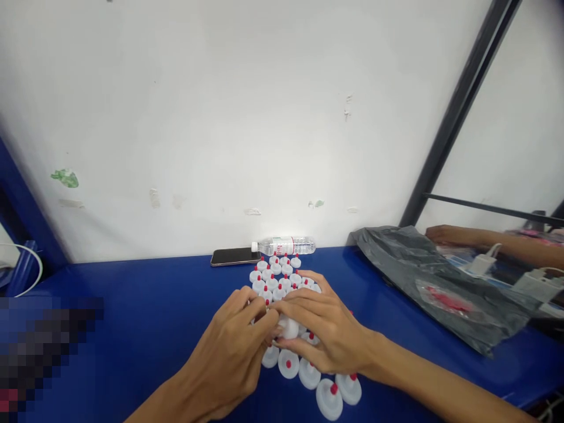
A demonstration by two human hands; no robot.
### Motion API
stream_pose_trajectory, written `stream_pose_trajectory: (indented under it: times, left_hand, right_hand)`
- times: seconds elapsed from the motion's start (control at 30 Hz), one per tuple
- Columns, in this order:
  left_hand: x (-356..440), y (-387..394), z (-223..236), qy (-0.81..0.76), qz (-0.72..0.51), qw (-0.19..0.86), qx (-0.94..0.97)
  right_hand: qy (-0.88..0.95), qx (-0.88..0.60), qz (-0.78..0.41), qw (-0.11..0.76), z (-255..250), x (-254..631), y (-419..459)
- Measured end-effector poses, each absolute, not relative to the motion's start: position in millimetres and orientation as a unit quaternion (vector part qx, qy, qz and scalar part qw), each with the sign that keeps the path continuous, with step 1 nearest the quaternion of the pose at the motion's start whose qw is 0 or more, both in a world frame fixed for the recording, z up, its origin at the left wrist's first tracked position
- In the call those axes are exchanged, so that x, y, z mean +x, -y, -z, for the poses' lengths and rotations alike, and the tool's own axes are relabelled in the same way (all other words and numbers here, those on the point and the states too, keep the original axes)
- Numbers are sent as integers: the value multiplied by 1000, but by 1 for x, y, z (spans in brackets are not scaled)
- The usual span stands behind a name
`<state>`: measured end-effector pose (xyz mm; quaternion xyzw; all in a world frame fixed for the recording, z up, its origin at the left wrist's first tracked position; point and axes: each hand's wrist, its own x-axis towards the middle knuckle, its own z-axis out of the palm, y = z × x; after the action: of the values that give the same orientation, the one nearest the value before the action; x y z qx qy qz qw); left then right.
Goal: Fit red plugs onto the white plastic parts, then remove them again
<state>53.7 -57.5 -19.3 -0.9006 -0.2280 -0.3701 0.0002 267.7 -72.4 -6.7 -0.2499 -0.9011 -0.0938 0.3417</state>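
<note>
White piece point(289, 327) partly behind fingers point(304, 312)

From here, I read the red-tipped caps point(328, 403) as smooth plastic, the water bottle point(304, 245) as clear, glossy plastic, the grey bag point(396, 264) as creased plastic, the wall point(220, 117) as matt.

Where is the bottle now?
In the head view, the bottle lies on its side near the middle, by the wall, right of the phone and behind the white discs.
</note>
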Motion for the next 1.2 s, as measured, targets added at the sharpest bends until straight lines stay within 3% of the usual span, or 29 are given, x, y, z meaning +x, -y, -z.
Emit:
stream_pose_trajectory:
  times: [0.17,0.3,0.4,0.6,0.93,1.2]
  left_hand:
    - [31,43,1,405,428,-107,-801]
    - [-3,10,-8,528,372,-56,-762]
    - [-19,-14,3,530,299,-32,-793]
    - [-26,-32,30,526,246,-45,-813]
    - [-19,-25,25,533,182,-94,-821]
    - [-17,-20,23,534,191,-78,-820]
  right_hand:
    - [863,-323,161,354,2,299,41]
    - [742,-541,46,393,6,342,-1]
    - [715,-579,1,391,15,363,-22]
    - [726,-589,-40,354,32,373,-35]
    - [754,-583,-74,293,34,368,-31]
    - [751,-570,-32,332,27,363,-25]
